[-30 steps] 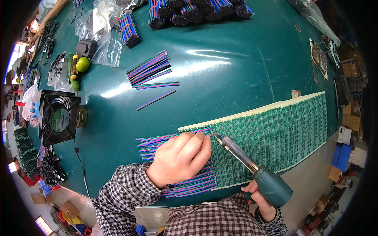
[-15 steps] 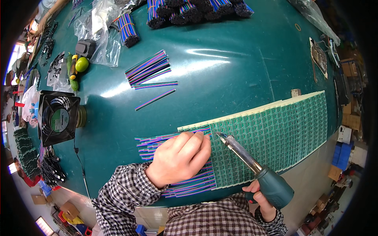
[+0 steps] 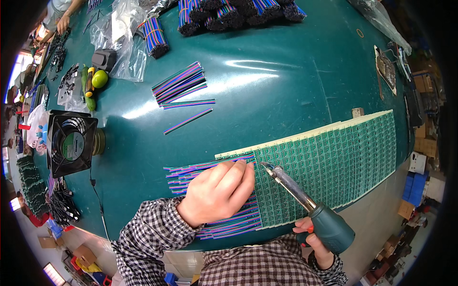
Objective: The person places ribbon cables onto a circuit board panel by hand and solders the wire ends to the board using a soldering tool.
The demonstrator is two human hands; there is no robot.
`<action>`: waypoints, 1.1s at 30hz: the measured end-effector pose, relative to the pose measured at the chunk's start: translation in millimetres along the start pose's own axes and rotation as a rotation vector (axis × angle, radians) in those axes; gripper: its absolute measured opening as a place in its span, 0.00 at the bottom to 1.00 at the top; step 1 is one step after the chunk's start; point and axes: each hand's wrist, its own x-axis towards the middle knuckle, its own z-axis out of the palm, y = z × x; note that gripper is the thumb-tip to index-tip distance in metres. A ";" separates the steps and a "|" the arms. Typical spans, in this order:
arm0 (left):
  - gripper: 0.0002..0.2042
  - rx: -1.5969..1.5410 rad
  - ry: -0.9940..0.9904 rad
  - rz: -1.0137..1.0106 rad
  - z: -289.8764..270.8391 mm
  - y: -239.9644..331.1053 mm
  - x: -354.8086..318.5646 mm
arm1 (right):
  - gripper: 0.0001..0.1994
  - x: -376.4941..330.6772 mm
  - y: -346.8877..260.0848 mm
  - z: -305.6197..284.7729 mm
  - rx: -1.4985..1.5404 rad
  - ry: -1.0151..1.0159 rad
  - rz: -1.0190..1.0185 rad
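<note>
My left hand (image 3: 217, 193) is closed with its fingertips pinched on the end of a multi-coloured ribbon wire (image 3: 210, 165), right at the left edge of the green circuit boards (image 3: 324, 167). Several more such wires (image 3: 231, 229) lie side by side under this hand, their ends along the boards' edge. In my right hand (image 3: 317, 243) is a soldering iron (image 3: 331, 226) with a dark green handle. Its metal tip slants up to the left, just right of my left fingertips and over the boards; whether it touches them I cannot tell.
Loose ribbon wires (image 3: 181, 83) lie farther back, with tied wire bundles (image 3: 229, 16) at the far edge. To the left stand a black fan (image 3: 71, 143), a green round fruit (image 3: 99, 79) and a screwdriver (image 3: 89, 82). Another person's hand (image 3: 63, 23) is at the far left.
The soldering iron has shifted very slightly, its handle a little to the left. My left hand stays put. At the far left, another person's hand and forearm have moved farther into view.
</note>
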 end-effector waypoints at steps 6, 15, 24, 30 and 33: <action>0.14 0.003 -0.004 0.022 1.0 -3.1 0.1 | 0.23 1.7 -3.9 5.5 0.039 0.037 0.016; 0.17 -0.095 -0.018 -0.028 -2.7 -4.1 2.6 | 0.21 4.5 -1.9 2.6 -0.030 -0.015 0.006; 0.16 -0.046 -0.003 -0.009 -1.5 -2.4 3.0 | 0.20 3.8 0.2 8.2 0.004 0.042 0.009; 0.16 -0.042 -0.001 -0.004 -1.4 -1.8 3.4 | 0.19 4.8 3.0 4.6 0.006 0.014 -0.010; 0.16 -0.043 -0.002 0.000 -1.6 -2.1 3.3 | 0.19 5.0 -1.0 6.6 -0.020 0.024 0.011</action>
